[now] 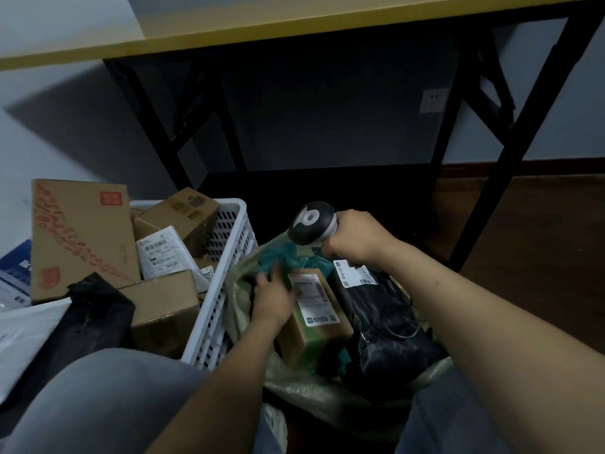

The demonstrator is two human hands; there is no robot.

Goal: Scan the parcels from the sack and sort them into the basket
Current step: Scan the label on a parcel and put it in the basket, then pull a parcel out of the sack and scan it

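right hand (355,239) has its fingers clamped round the scanner (312,222) above the sack (294,385). left hand (273,298) lies on a box (316,326) inside the sack; its fingers are blurred, so i cannot tell the grip. the basket (229,250) just beside holds parcels (163,303).

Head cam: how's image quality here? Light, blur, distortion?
Head view: dim, bluish light, space under the table nearly black; wide-angle lens bows the table edge and splays its legs; left hand at the small box is motion-blurred, label text unreadable; scanner in the right hand is sharper.
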